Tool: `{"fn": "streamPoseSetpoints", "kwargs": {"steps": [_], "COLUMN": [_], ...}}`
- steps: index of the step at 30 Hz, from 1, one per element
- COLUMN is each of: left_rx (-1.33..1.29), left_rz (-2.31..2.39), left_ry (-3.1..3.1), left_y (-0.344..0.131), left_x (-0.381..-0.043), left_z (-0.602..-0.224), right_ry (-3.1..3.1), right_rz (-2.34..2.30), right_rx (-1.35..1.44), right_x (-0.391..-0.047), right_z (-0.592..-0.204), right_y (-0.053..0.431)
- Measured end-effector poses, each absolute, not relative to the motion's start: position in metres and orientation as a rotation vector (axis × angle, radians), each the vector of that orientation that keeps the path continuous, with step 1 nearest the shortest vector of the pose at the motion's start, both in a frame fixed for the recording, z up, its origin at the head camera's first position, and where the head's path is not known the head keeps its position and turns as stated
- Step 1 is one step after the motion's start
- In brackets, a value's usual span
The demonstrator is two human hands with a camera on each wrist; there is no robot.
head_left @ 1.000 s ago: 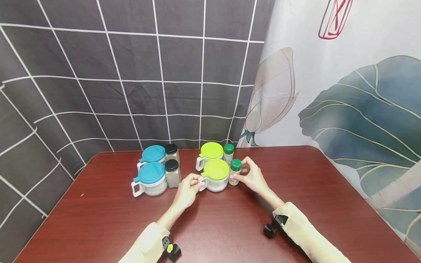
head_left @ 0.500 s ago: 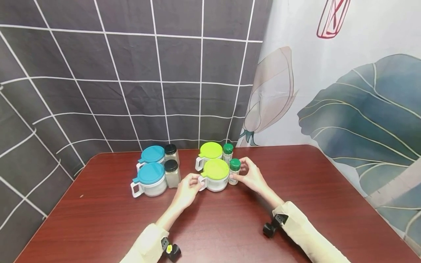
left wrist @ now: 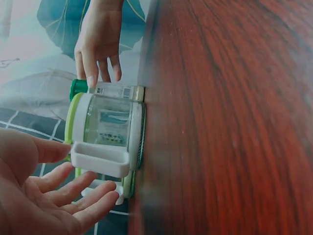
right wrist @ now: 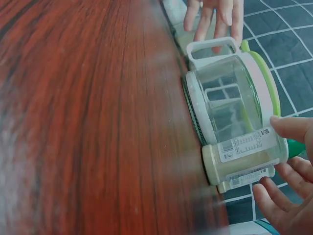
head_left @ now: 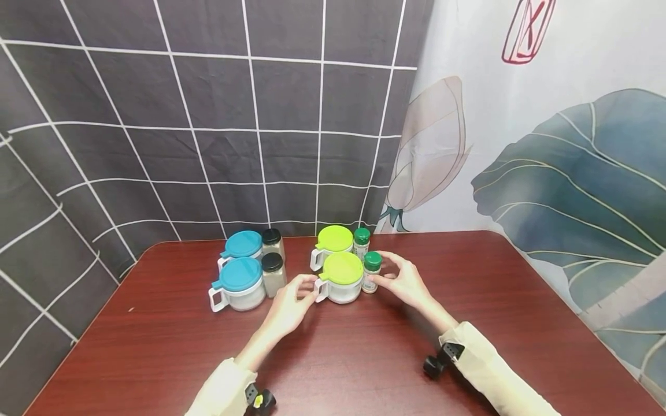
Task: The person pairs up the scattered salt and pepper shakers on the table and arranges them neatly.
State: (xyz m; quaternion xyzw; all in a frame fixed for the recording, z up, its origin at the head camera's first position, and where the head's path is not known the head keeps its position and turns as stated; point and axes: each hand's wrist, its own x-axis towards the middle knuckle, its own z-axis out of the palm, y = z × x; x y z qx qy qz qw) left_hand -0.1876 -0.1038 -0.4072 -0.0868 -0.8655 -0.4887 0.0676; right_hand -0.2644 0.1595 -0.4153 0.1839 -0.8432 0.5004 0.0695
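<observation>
In the head view, a lime-lidded jar (head_left: 342,274) with a white handle stands in the front row. My left hand (head_left: 288,306) is beside its handle, fingers loosely spread and not wrapped round it; the thumb tip (left wrist: 61,151) is at or close to the handle's top. On the jar's right side stands a green-capped seasoning bottle (head_left: 371,277). My right hand (head_left: 408,284) is around it with fingers extended; the thumb (right wrist: 288,128) lies at the bottle's upper part, whether touching I cannot tell. Behind them stand another lime-lidded jar (head_left: 335,238) and green-capped bottle (head_left: 361,242).
To the left stand two blue-lidded jars, the front one (head_left: 239,276) and the rear one (head_left: 244,244). Beside them are two black-capped shakers, front (head_left: 273,277) and rear (head_left: 272,240). The red-brown table (head_left: 354,364) ends against a grey grid cloth (head_left: 208,144) behind.
My left hand has drawn slightly back and left from the jar's handle, its fingers looser. My right hand has eased a little rightward from the bottle. Jars and bottles stand where they were.
</observation>
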Motion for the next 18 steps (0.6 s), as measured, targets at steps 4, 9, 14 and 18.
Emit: {"fn": "streamPoseSetpoints", "kwargs": {"steps": [4, 9, 14, 18], "left_rx": [-0.270, -0.315, -0.332, -0.307], "left_rz": [-1.465, -1.406, -1.263, -1.184], "left_ry": [-2.594, -2.582, -2.569, -2.552], "left_y": [-0.108, -0.115, -0.126, -0.137], "left_x": [-0.185, -0.182, -0.175, -0.167], "left_z": [-0.405, -0.400, -0.395, -0.391], "right_ry": [-2.527, -2.488, -2.441, -2.415], "right_rz": [1.443, 1.312, 1.235, 1.128], "right_rx": [0.558, 0.591, 0.644, 0.695], "right_x": [-0.261, -0.259, -0.255, -0.251], "right_z": [-0.414, -0.414, -0.412, -0.411], "right_y": [0.163, 0.170, 0.175, 0.180]}}
